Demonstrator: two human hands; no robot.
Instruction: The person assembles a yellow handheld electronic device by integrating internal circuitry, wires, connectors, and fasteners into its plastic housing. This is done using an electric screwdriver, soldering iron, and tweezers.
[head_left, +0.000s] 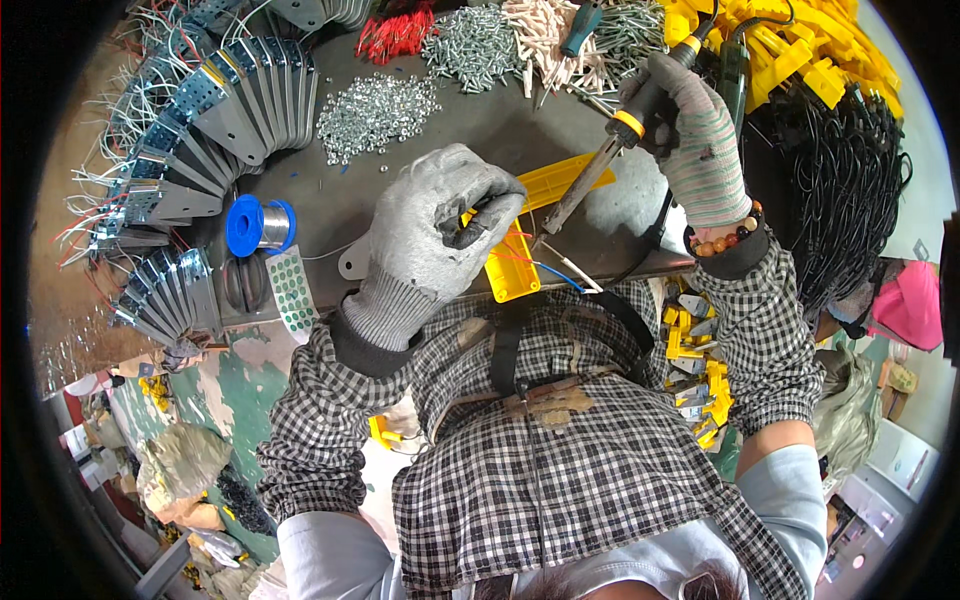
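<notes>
My right hand (705,150), in a striped glove, grips a soldering iron (590,180) by its dark handle. The iron's tip points down at wires beside a small yellow plastic housing (514,276). Thin red wires lie over that housing. A blue wire (560,276) and a white wire (578,274) run out to its right. My left hand (425,215), in a grey glove, is closed in a pinch just above the housing. Its fingertips hide what they hold; a bit of yellow shows between them. Behind the housing lies a longer yellow plastic piece (570,178).
A blue solder spool (243,226) and a sheet of green round stickers (291,290) sit left. Metal brackets with wired boards (240,110) curve along the far left. Nuts (375,112), screws (472,50), yellow parts (810,50) and black cables (835,190) are heaped behind and right.
</notes>
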